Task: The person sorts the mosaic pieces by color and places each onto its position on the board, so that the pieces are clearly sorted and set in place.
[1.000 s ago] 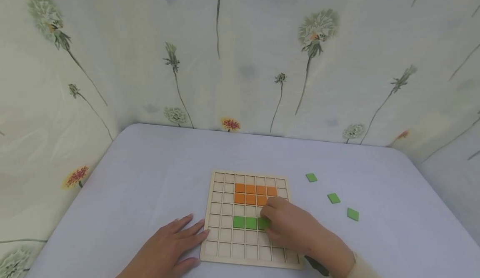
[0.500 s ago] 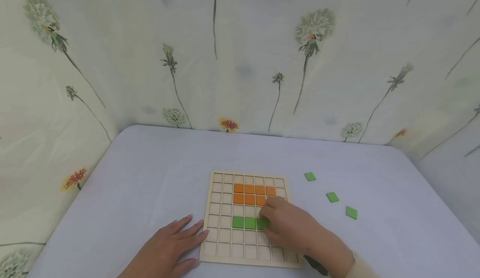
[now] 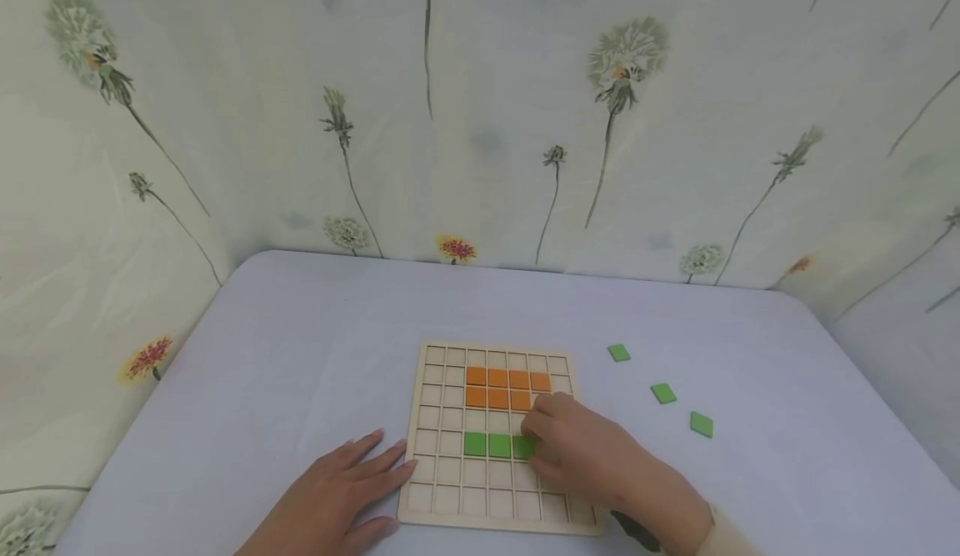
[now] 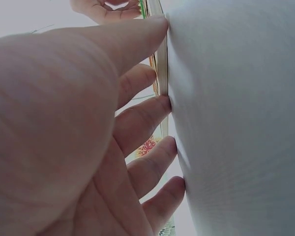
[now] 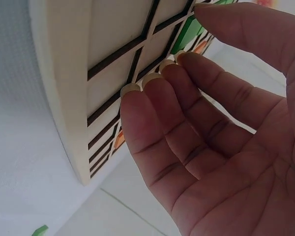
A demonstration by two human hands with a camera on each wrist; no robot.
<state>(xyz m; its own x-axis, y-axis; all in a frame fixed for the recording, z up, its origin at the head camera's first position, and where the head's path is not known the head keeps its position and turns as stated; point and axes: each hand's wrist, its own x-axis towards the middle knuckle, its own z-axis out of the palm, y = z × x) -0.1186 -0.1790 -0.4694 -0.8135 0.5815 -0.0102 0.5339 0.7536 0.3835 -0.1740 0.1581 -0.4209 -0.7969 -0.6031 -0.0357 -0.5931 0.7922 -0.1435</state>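
A square wooden grid board [image 3: 474, 503] lies on the table. My left hand [image 3: 337, 489] rests flat beside it with fingers spread, fingertips right at the left edge; the left wrist view shows them along the board's side [image 4: 162, 64]. Over the board's right half, my right hand [image 3: 592, 456] pinches a green tile [image 5: 188, 35] between thumb and fingertips, down in a cell. Two more green tiles [image 3: 487, 445] sit to its left in the same row. Two rows of orange tiles [image 3: 497, 389] fill cells higher up. The right hand hides several cells beneath it.
Three loose green tiles [image 3: 663, 393] lie on the white table [image 3: 300, 356] to the right of the board. Behind the table hangs a flower-print cloth [image 3: 480, 106]. A dark object [image 3: 636, 531] shows under the right wrist.
Both hands keep their places on the board. The whole head view has shifted slightly to the left. No tile has visibly moved.
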